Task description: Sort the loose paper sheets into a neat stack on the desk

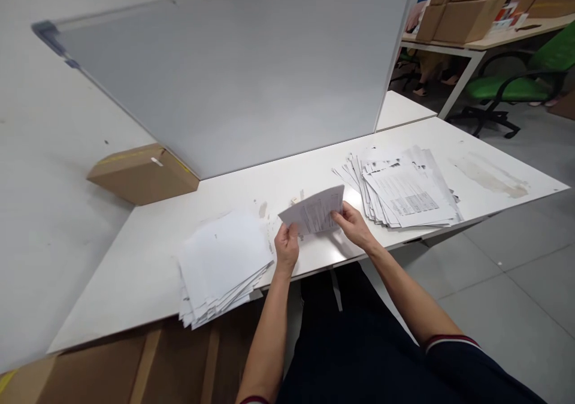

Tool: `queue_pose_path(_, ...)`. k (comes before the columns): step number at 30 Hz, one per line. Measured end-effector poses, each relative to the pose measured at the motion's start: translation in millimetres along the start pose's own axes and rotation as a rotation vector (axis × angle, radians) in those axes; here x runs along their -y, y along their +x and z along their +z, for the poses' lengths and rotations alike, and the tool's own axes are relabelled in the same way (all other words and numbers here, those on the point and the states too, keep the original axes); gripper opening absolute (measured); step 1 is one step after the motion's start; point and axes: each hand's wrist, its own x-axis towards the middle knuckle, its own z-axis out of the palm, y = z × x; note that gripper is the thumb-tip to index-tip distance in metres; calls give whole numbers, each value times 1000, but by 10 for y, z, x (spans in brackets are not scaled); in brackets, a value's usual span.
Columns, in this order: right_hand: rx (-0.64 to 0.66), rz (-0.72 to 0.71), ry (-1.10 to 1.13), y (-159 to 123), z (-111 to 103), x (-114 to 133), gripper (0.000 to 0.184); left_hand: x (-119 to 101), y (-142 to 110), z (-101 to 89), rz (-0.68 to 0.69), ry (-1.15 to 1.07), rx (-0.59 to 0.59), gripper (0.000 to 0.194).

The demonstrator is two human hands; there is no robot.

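Between my two hands I hold a printed sheet of paper [314,211] above the white table, tilted up and seemingly folded or bent. My left hand [287,247] pinches its lower left edge, thumb on the near face. On the right edge, my right hand [353,223] grips it the same way. To the left lies a pile of mostly blank-faced papers [224,254], its lower sheets jutting over the table's front edge. A looser pile of printed papers [406,191] is fanned out on the right, close to my right hand.
A large whiteboard [242,75] stands along the back of the white table [130,266]. A cardboard box [146,175] sits at the back left. Other cardboard boxes [103,368] are below the front edge. Behind, a green chair [507,87] stands by another desk.
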Motion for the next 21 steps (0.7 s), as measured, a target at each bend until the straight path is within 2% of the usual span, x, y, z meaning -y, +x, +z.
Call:
queue_pose_path(4, 24, -5, -18, 33, -8, -68, 24, 14, 10, 25, 11, -7, -30, 33)
queue_pose_path(7, 53, -54, -174, 40, -81, 174, 20, 2, 27, 49, 14, -48, -50, 32)
queue_pose_path(11, 166, -265, -718, -30, -245, 808, 16, 92, 17, 15, -37, -97, -28, 30)
queue_pose_path(14, 215, -343, -1201, -92, -294, 1159, 19, 185, -32, -64, -43, -39, 78, 50)
queue_pose_path(17, 327, -325, -1465, -114, -233, 1158, 25, 249, -107, -126, -47, 152, 247, 60)
queue_pose_path(19, 427, -270, -1523, -105, -164, 1028, 29, 275, -152, -131, -60, 260, 303, 53)
queue_pose_path(21, 477, -196, -1547, -89, -109, 910, 30, 289, -177, -115, -41, 309, 306, 38)
